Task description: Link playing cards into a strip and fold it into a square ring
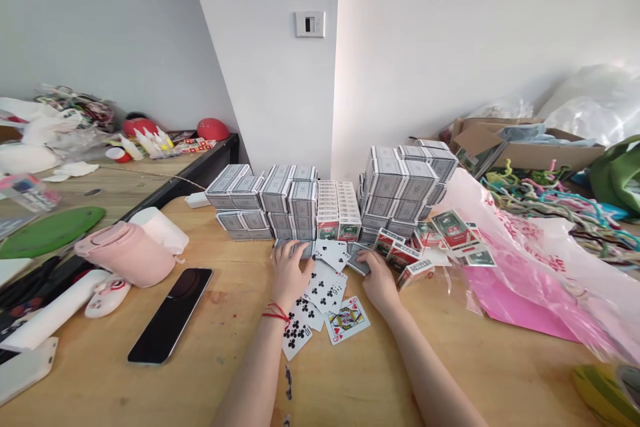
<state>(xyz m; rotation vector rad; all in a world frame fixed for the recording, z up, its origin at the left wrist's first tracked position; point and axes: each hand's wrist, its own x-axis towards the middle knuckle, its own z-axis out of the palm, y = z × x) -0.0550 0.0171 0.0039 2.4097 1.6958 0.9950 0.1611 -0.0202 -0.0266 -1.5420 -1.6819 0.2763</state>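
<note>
My left hand (291,275) rests on face-down playing cards (306,251), its fingers stretched over them and its thumb apart. A red string bracelet (277,311) circles that wrist. My right hand (379,278) has its fingers bent at the edge of a small grey-backed pile of playing cards (357,259). Between both hands several loose playing cards (325,287) lie face up and overlapping, mostly clubs and spades. A queen of hearts (347,321) lies nearest to me, slightly turned. The undersides of my fingers are hidden.
Behind my hands stand stacked grey-patterned decks (290,190), more decks (400,180) and boxed cards (339,203). Card boxes (403,255) lie loose at right, beside pink plastic (530,300). A phone (170,315), a pink roll (127,253) and yellow tape (600,390) are also about.
</note>
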